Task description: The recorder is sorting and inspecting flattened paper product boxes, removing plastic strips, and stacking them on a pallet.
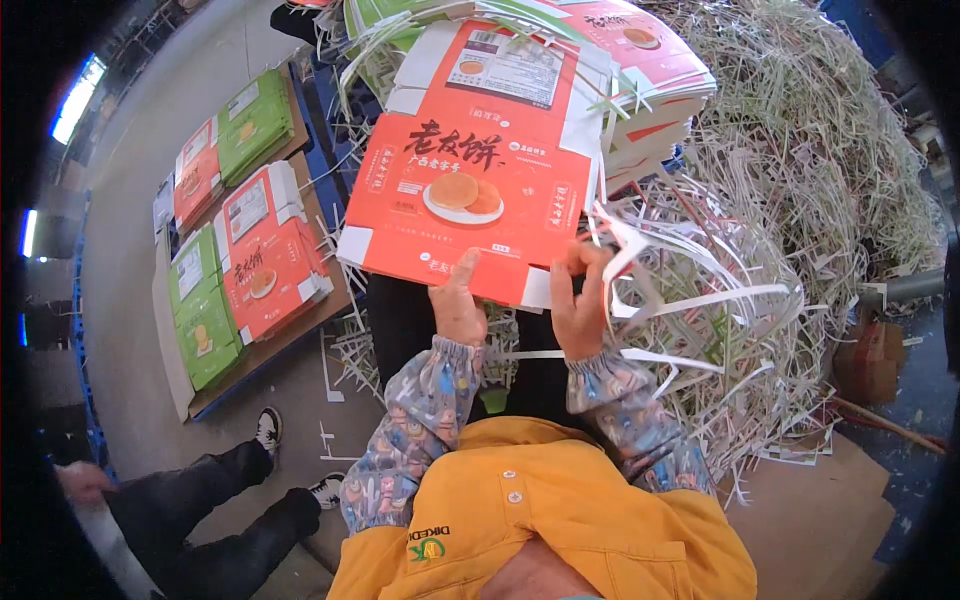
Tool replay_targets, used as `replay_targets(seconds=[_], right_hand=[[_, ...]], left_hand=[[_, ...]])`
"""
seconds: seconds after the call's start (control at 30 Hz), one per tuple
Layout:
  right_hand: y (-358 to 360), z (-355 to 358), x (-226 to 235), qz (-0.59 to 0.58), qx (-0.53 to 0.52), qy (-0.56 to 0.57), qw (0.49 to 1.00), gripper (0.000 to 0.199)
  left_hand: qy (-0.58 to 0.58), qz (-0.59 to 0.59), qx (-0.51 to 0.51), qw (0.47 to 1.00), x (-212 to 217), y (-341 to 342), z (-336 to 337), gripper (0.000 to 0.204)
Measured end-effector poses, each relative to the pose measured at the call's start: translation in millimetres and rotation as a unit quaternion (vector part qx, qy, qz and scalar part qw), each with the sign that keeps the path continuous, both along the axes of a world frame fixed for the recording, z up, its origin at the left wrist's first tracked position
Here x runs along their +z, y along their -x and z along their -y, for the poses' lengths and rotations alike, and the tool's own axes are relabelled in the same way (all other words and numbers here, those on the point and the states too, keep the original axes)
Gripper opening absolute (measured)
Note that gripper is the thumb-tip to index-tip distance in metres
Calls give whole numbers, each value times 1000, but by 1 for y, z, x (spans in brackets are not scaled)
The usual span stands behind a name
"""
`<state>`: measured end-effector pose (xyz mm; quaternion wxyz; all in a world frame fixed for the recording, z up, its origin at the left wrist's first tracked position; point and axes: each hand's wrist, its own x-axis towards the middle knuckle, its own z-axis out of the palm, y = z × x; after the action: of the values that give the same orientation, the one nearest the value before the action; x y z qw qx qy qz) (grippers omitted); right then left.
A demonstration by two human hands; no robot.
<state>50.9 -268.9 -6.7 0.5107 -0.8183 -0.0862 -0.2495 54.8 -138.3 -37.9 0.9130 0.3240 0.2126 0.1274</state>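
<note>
A flat red carton blank (470, 185) with a picture of round cakes and white side flaps lies tilted before me, over my knees. My left hand (460, 305) grips its near edge, thumb on top and the other fingers hidden beneath. At the near right corner, beside a white flap, my right hand (580, 305) has thumb and fingers curled together. What is between them is too small to make out. White paper offcut strips (632, 245) loop right next to that hand.
Carton blanks (665, 60) are stacked at the far side. Shredded trimmings (800, 150) heap up on the right. On the left, a pallet (285, 350) bears red and green blanks (205, 310). A person's legs (215, 500) are at lower left.
</note>
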Motion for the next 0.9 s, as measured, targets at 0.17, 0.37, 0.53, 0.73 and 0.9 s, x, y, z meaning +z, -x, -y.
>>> replay_targets(seconds=[0.17, 0.37, 0.53, 0.73, 0.9], right_hand=[[-56, -5, 29, 199, 22, 163, 966, 29], [-137, 45, -45, -91, -88, 31, 991, 55], [-127, 29, -53, -245, 29, -303, 921, 41], [-117, 46, -19, -210, 156, -201, 944, 25], [-151, 156, -37, -18, 109, 288, 951, 26]], left_hand=[[-71, 45, 41, 996, 0, 2, -5, 33], [-17, 27, 4, 1000, 5, -1, 1, 34], [87, -32, -20, 995, -2, -2, -5, 38], [-18, 5, 39, 999, 18, 2, -35, 39], [-20, 11, 34, 999, 23, -1, -54, 38]])
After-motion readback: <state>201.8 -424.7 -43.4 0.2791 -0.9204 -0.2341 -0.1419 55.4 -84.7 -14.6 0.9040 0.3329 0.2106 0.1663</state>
